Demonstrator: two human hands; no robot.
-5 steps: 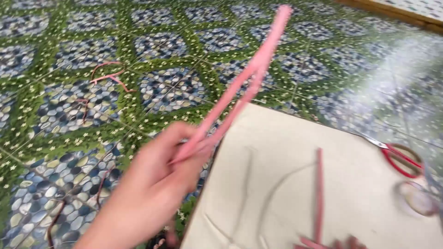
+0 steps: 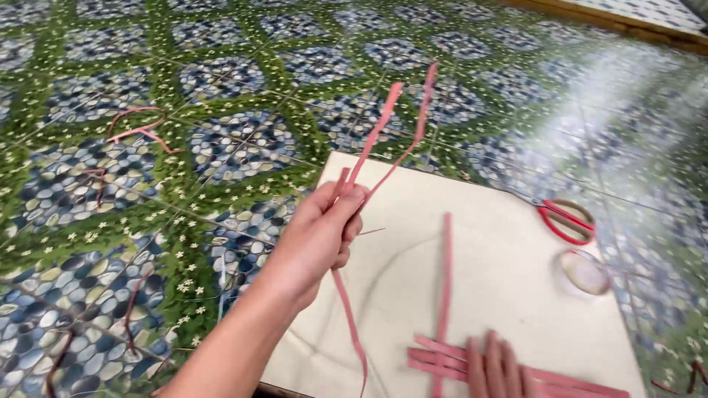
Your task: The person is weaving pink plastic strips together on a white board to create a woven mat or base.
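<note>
The pink strips (image 2: 391, 125) are pinched in the left hand (image 2: 321, 236), which is raised above the near-left part of the cream board (image 2: 509, 295). Two strip ends rise from the fingertips and spread apart toward the top of the view, over the patterned floor; a further length hangs below the hand and curls down past the board's front edge. The left hand is closed on the strips, thumb against the forefinger, with the remaining fingers curled in. The right hand (image 2: 498, 368) lies flat at the bottom edge of the view, fingers extended and pressing down on a crossed set of pink strips (image 2: 442, 357) on the board; it grips nothing. In that set, several strips lie side by side running to the right, and one single strip (image 2: 446, 273) runs up the board away from them. The board rests on a tiled floor (image 2: 243, 147) printed with green vines, small white flowers and blue pebble fields. On the far-right part of the board lie red-handled scissors (image 2: 564, 219), and just in front of them a roll of clear tape (image 2: 584, 271), the two near each other but apart. Loose pink scraps (image 2: 136, 129) lie on the floor well to the left of the board.
</note>
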